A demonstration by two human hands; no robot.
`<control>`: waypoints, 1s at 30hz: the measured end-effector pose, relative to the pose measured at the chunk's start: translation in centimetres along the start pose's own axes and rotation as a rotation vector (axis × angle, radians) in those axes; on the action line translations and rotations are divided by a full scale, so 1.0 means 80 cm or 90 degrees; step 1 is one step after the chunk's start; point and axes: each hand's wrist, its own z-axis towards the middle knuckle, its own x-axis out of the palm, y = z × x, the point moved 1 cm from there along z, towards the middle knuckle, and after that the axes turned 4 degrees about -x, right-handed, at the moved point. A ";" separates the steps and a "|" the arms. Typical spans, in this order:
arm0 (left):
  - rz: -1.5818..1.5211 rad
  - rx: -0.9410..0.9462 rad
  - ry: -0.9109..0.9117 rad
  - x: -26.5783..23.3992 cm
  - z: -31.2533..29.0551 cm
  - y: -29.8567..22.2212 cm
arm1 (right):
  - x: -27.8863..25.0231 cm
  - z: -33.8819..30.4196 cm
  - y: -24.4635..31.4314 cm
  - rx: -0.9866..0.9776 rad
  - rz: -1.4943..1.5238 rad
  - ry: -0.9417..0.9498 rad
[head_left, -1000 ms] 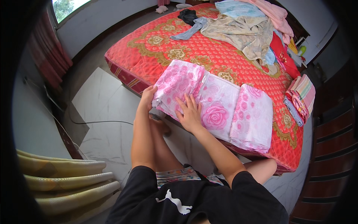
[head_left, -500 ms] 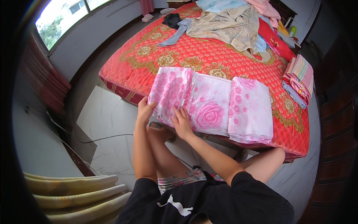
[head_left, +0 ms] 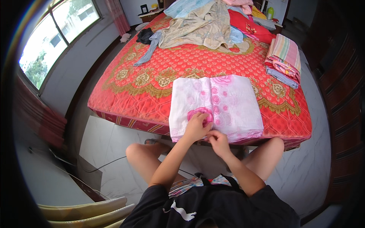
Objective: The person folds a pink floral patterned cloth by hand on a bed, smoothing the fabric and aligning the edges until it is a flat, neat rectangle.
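Observation:
A folded white cloth with pink roses (head_left: 235, 102) lies at the bed's near edge. Its two folded sides meet along a line down the middle. My left hand (head_left: 196, 127) rests on the left half, over a large pink rose, with its fingers bent and apart. Beside it, my right hand (head_left: 219, 144) is closed at the near edge of the cloth, close to the middle line. The fingertips of the right hand pinch that edge, partly hidden by the hand itself.
A red patterned mattress (head_left: 125, 102) carries a crumpled beige cover (head_left: 190, 28) toward the back. At right sits a stack of folded bedding (head_left: 285, 57). My knees flank the near edge, a cable (head_left: 104, 166) runs along the floor at left, and yellow fabric (head_left: 87, 211) hangs lower left.
The cloth's left section has been folded inward to the middle. Both hands have moved right, from the left side to the middle line. The view has shifted too.

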 end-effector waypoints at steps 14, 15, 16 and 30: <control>0.318 -0.046 -0.001 0.083 0.015 0.018 | -0.240 0.078 -0.010 -0.006 -0.184 -0.363; 0.289 -0.040 -0.006 0.086 0.005 0.020 | -0.210 0.086 0.020 -0.086 -0.174 -0.400; 0.289 -0.046 -0.007 0.087 -0.006 0.015 | -0.180 0.091 0.052 -0.145 -0.238 -0.380; -0.153 -0.015 0.159 -0.001 -0.128 -0.024 | 0.116 0.098 0.039 -0.458 -0.482 0.205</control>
